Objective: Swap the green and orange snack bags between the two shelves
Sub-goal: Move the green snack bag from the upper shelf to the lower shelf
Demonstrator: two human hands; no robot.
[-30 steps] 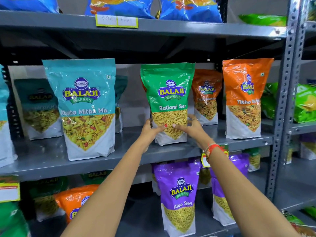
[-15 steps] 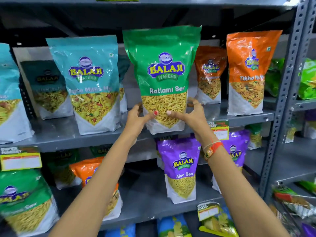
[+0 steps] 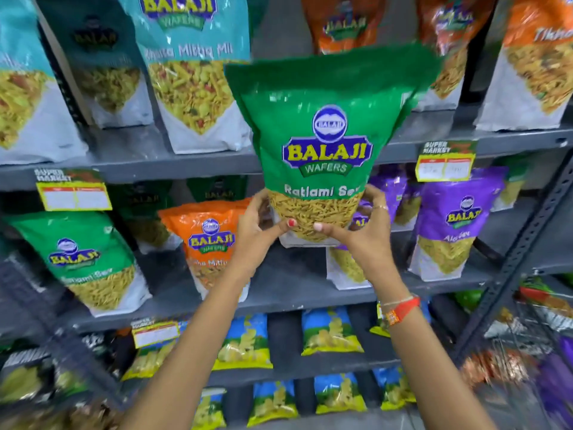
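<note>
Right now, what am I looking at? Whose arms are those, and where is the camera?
The camera sits on a person's head, looking forward and down, so the two arms are their own. These are shop shelves full of snack bags. The left hand and right hand grip the bottom of a green snack bag, holding it upright in the air before the shelves. Lower down, on a grey shelf, stands an orange snack bag, with another green bag to its left and purple bags to its right.

bright even light; motion blur, edges smeared
</note>
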